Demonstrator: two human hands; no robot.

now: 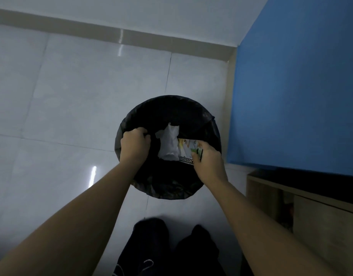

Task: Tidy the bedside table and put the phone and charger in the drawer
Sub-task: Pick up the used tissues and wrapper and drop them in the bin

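Observation:
A round waste bin (pixel 191 108) lined with a black bag stands on the tiled floor below me. My left hand (pixel 134 145) is closed on the bag's edge at the bin's left rim. Over the bin's right side, my right hand (pixel 208 162) holds a printed card package (pixel 188 149) with "scissor" lettering. Crumpled white paper (pixel 169 143) lies inside the bin between my hands. No phone, charger or drawer is in sight.
A blue wall panel (pixel 295 92) rises at the right. Below it, at the lower right, is a pale wooden shelf unit (pixel 311 214) with a dark top. Glossy white floor tiles (pixel 72 96) spread to the left. My dark trouser legs (pixel 167 250) are at the bottom.

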